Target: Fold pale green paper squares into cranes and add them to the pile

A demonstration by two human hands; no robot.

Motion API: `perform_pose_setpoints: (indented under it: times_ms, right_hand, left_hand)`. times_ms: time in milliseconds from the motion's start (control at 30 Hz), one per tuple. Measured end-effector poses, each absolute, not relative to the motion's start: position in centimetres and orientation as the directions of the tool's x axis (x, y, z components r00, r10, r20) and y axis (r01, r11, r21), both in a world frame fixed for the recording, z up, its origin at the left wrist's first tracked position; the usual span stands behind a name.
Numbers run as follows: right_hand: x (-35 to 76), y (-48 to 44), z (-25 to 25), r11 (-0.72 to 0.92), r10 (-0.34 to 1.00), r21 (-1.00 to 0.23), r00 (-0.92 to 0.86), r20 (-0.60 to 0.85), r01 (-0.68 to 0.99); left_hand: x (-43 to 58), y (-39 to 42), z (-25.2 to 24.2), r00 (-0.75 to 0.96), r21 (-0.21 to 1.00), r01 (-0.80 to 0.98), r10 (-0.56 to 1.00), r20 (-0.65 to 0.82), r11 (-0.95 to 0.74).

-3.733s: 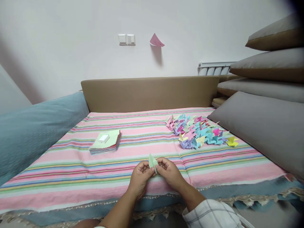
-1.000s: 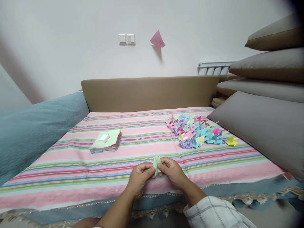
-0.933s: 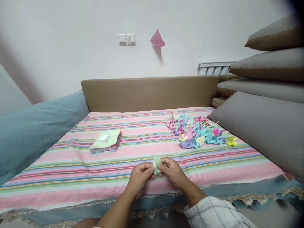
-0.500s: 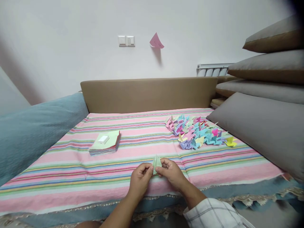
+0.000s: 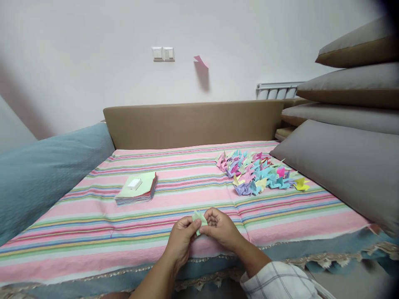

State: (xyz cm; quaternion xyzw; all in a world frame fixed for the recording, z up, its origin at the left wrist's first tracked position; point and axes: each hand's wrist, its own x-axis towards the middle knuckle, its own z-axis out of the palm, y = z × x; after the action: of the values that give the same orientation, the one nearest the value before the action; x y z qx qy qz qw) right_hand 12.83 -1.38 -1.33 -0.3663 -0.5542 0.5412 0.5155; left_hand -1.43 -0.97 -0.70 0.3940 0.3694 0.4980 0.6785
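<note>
A small pale green folded paper [image 5: 198, 216] is held up just above the striped cloth, near its front edge. My left hand [image 5: 182, 238] pinches its left side, the thumb lying across the front. On the paper's right side, my right hand [image 5: 222, 229] is closed, its thumb and curled forefinger at the edge of the sheet. The fingertips behind the paper are hidden. Beyond my right hand lies a cluster of folded paper cranes [image 5: 260, 176] in pink, blue, purple, green and yellow.
A stack of coloured paper sheets [image 5: 137, 192] with a small white block [image 5: 134, 184] on top lies at left on the striped cloth [image 5: 77, 232]. Grey cushions [image 5: 343, 166] are piled at right. A blue-covered armrest [image 5: 56, 166] borders the left, a brown backrest [image 5: 193, 126] the back.
The green paper has gone from an upright point to a lower, tilted, more spread shape, shifting slightly left. The pink note on the wall has flapped. The view has moved slightly.
</note>
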Motion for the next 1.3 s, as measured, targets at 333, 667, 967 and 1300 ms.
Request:
perform_pose_setpoints:
  times_ms: [333,667,967,1300]
  right_hand:
    - [13.3,-1.3,-0.4,0.136,0.977,-0.98,-0.147,0.157,-0.148]
    - [13.5,-1.2,-0.8,0.196,0.963,-0.978,-0.173,0.206,-0.072]
    - [13.7,-1.3,-0.6,0.179,0.962,-0.981,-0.194,0.19,-0.074]
    - [13.6,-1.2,-1.2,0.34,0.94,-0.936,-0.077,0.333,0.096]
  left_hand:
    - [-1.6,-1.1,-0.4,0.188,0.986,-0.165,0.981,0.057,-0.026]
    - [-1.9,-0.8,-1.0,0.227,0.994,-0.109,0.973,0.047,-0.023]
    - [-2.2,-0.7,-0.6,0.264,0.996,-0.051,0.962,0.078,-0.067]
    - [-1.7,-0.7,-0.3,0.193,0.998,-0.061,0.981,0.027,-0.016]
